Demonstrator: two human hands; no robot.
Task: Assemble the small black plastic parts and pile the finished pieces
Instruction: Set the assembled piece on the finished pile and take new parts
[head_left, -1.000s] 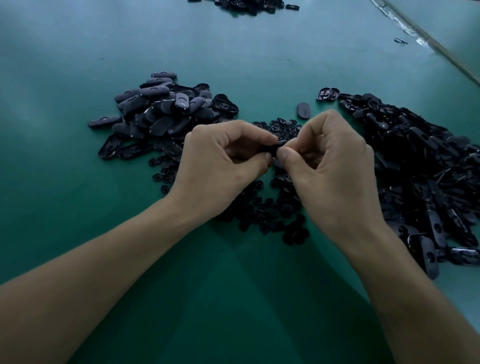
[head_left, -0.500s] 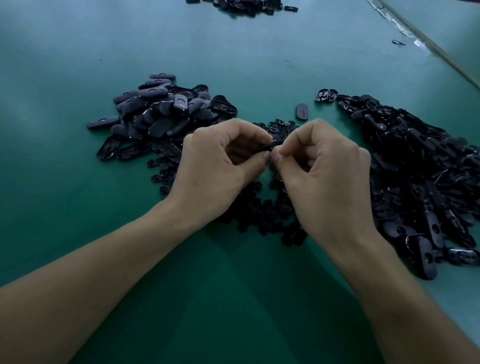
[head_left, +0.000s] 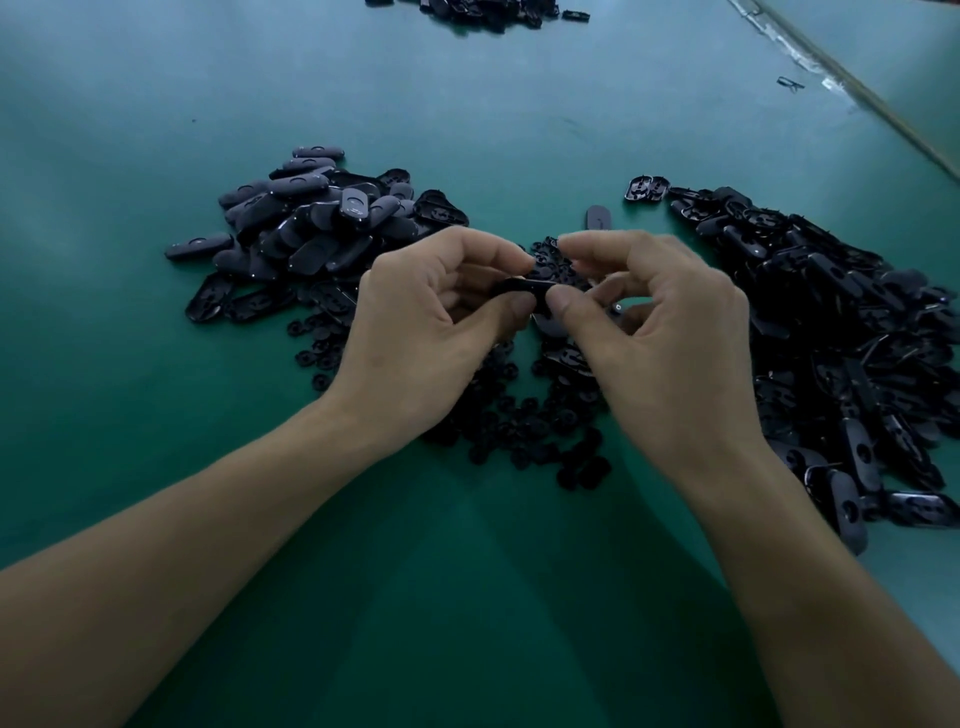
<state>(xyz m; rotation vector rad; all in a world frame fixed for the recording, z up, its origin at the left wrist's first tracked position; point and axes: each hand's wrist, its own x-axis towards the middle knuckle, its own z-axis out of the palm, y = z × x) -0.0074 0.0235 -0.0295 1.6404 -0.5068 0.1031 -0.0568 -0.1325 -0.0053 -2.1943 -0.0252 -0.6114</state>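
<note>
Left hand (head_left: 431, 338) and right hand (head_left: 670, 348) pinch a small black piece (head_left: 522, 287) from either end above loose round parts (head_left: 524, 421) at the green worktop's (head_left: 467, 623) middle. Beyond lie closed pieces (head_left: 311, 228) toward the left edge, open shells (head_left: 857, 338) along the right and another heap (head_left: 483, 10) at the far edge.

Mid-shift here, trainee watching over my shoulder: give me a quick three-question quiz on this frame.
1. True or false: the left hand lies flat on the green table.
2. Which heap lies directly beneath the hands? A: oval shells. B: small round pieces. C: screws.
3. How many hands, counting the right hand, pinch the black part?
Key: 1 false; 2 B; 3 two.
</note>
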